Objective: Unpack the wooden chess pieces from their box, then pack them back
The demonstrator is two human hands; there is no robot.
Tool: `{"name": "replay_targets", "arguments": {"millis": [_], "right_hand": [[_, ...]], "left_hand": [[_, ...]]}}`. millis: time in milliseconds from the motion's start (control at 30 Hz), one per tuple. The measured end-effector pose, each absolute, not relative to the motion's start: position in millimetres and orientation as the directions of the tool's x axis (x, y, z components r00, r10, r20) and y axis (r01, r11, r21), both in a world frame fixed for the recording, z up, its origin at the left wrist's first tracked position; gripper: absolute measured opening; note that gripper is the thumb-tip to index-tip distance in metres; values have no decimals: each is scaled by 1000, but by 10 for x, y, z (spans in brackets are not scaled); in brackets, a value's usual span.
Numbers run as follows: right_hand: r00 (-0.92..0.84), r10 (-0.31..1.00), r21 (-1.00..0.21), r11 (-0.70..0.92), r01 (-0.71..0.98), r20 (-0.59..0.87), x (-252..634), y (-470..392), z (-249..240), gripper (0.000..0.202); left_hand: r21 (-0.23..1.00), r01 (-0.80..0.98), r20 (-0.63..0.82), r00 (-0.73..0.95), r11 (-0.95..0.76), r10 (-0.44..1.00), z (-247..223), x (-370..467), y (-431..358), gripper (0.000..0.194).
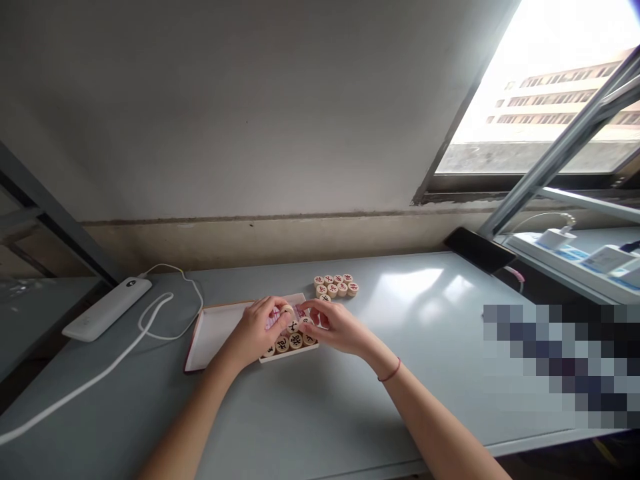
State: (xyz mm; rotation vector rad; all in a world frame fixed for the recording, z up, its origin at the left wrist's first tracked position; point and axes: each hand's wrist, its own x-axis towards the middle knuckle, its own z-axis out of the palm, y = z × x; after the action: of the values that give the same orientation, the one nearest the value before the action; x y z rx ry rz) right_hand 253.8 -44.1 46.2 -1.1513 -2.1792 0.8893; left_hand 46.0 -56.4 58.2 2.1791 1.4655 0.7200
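Observation:
A shallow white box [289, 358] lies on the desk with round wooden Chinese chess pieces [295, 341] in it, their black characters facing up. Over the box's left side, my left hand [257, 331] pinches one pale piece [287, 310] between thumb and fingers. My right hand [334, 324] reaches in from the right, thumb and index finger closed around another piece [305, 321] at the box. The hands hide part of the box's inside. Just behind, several red-marked pieces [333, 288] stand grouped on the desk.
The box's white lid [215, 327] lies inner side up at the left. Farther left are a white power bank [107, 310] and a white cable [125, 363]. A dark phone-like slab [480, 249] leans at the back right, near a power strip [575, 257] and metal frame bars.

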Motion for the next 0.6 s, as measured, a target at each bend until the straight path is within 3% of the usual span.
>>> {"name": "replay_targets", "arguments": {"millis": [100,267,500,600], "right_hand": [[-515,845,-814,398,424,145,2494,-458,470,23],[-455,883,-875,306,375,114,2609,-378,462,15],[-176,968,-834,-56,549,-180,3107,-137,419,23],[-141,966,-783,-87,616,-218,3163,-76,297,26]], "left_hand": [[732,605,149,307,-314,940,621,530,-615,27],[842,499,74,271,-206,960,558,577,-620,30],[919,369,105,111,-139,988,446,475,-496,31],[931,348,72,116,-108,991,410,469,-481,32]]}}
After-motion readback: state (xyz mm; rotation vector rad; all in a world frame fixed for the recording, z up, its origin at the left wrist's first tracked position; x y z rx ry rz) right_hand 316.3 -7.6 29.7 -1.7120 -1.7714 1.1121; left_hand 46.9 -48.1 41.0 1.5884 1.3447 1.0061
